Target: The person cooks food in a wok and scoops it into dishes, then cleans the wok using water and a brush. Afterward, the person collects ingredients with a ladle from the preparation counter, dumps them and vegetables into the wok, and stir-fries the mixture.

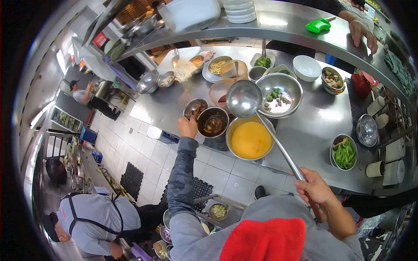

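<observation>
My right hand [314, 185] is closed round the long handle of a large steel ladle [244, 99]. The ladle's bowl hangs above the counter, between a pot of yellow-orange liquid [251, 138] and a steel bowl with green vegetable pieces [281, 96]. With my left hand [187, 127] I grip the near rim of a small metal bowl [194, 106] holding dark brown pieces that look like meat. Right beside it stands a metal pot with dark liquid [213, 122]. A translucent container [220, 92] sits just behind.
Across the counter [311, 132] stand a white bowl [307, 68], a bowl of sliced green vegetables [344, 151] and a bowl of noodle-like strips [216, 66]. Overhead runs a steel shelf [278, 21], where another person's hand [363, 37] rests. A co-worker [98, 217] bends at lower left.
</observation>
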{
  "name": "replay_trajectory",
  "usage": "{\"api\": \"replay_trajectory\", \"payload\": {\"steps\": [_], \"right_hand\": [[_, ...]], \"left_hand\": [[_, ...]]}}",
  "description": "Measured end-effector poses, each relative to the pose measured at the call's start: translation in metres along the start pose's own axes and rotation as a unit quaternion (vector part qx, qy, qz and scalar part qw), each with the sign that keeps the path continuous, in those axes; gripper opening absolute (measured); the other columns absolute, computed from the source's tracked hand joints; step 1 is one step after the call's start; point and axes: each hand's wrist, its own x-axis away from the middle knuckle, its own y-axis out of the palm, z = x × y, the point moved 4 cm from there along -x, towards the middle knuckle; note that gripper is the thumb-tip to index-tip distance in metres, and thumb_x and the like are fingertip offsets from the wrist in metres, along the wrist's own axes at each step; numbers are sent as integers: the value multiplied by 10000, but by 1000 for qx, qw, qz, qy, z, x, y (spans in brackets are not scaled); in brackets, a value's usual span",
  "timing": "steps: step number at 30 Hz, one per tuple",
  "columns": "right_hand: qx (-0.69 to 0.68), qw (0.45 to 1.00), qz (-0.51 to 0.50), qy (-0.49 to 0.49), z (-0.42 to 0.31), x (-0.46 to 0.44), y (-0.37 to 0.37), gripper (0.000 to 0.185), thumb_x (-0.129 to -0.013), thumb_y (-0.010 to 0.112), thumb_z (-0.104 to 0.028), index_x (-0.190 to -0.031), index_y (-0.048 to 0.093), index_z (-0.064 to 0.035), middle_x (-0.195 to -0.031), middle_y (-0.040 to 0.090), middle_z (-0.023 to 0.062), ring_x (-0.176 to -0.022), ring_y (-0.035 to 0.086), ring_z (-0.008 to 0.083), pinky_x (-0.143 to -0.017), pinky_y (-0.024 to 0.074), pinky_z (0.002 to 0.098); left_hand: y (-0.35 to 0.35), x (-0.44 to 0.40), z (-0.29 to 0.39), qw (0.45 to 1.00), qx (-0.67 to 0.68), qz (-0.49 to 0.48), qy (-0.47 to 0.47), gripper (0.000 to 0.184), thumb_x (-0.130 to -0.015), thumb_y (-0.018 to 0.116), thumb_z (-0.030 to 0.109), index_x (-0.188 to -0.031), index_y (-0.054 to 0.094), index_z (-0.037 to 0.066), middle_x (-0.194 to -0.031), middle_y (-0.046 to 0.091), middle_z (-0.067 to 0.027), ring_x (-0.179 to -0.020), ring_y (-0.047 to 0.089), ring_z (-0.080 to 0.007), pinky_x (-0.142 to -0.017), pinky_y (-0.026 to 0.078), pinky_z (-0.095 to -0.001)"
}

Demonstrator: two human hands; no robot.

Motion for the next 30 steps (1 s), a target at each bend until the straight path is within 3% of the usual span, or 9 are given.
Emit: {"api": "replay_trajectory", "payload": {"steps": [1, 4, 10, 13, 16, 18, 21, 25, 30], "right_hand": [[-2, 1000, -2, 3, -3, -3, 2, 268, -887, 541, -71, -1131, 465, 10, -615, 469, 13, -408, 447, 92, -375, 374, 245], [-10, 1000, -13, 7, -9, -13, 7, 264, -896, 535, -87, -1133, 465, 5, -632, 475, 13, -408, 445, 91, -375, 377, 248], [-17, 999, -37, 28, -14, -32, 24, 262, -905, 532, -117, -1130, 462, -2, -637, 464, 3, -423, 446, 91, -377, 374, 250], [-78, 993, -70, 54, -18, -38, 36, 258, -908, 537, -138, -1123, 468, -12, -636, 456, -3, -430, 433, 85, -373, 343, 245], [-165, 977, -98, 90, -33, -37, 52, 228, -911, 550, -170, -1090, 494, -41, -632, 448, -11, -437, 398, 70, -370, 295, 237], [-211, 965, -124, 96, -36, -39, 56, 216, -912, 554, -178, -1073, 498, -46, -631, 449, -13, -438, 394, 67, -365, 292, 235], [-243, 957, -130, 89, -40, -38, 63, 180, -914, 562, -182, -1022, 506, -50, -629, 464, -11, -442, 402, 62, -353, 289, 219], [-232, 961, -123, 82, -43, -36, 64, 166, -912, 562, -170, -1005, 501, -46, -628, 476, -7, -445, 413, 61, -354, 300, 206], [-243, 956, -140, 88, -41, -39, 62, 204, -917, 549, -171, -1058, 500, -32, -642, 468, -12, -455, 413, 64, -373, 308, 212]], "left_hand": [[-5, -4, 7, 1000, -7, 1, 6, 196, -816, 566, 85, -748, 633, -87, -550, 603, -118, -465, 599, -184, -405, 463, -310], [-24, -8, 22, 983, 117, -32, -136, 167, -796, 542, 44, -752, 618, -98, -589, 612, -142, -454, 594, -196, -380, 467, -301], [-58, -26, 61, 965, 225, -34, -129, 147, -808, 547, 39, -781, 609, -91, -619, 618, -150, -456, 586, -191, -386, 470, -275], [-74, -15, 104, 978, 203, -1, -50, 163, -845, 547, 67, -837, 621, -77, -612, 627, -124, -483, 592, -180, -426, 471, -292], [-69, 30, 139, 990, 101, 35, 94, 141, -865, 573, 84, -898, 639, -36, -713, 664, -130, -578, 622, -218, -520, 487, -321], [-50, 76, 147, 931, -32, 111, 346, 129, -843, 617, 56, -951, 652, -5, -862, 675, -144, -694, 628, -280, -600, 490, -350], [-32, 113, 142, 873, -82, 115, 467, 206, -755, 638, -40, -958, 652, -9, -954, 655, -170, -746, 601, -306, -608, 510, -349], [-54, 113, 153, 852, -92, 138, 497, 246, -737, 648, -57, -982, 643, -35, -990, 656, -183, -752, 618, -322, -624, 519, -366], [-94, 105, 183, 828, -49, 189, 526, 206, -800, 616, -58, -1005, 630, -53, -1013, 648, -238, -820, 652, -347, -676, 531, -382]]}}
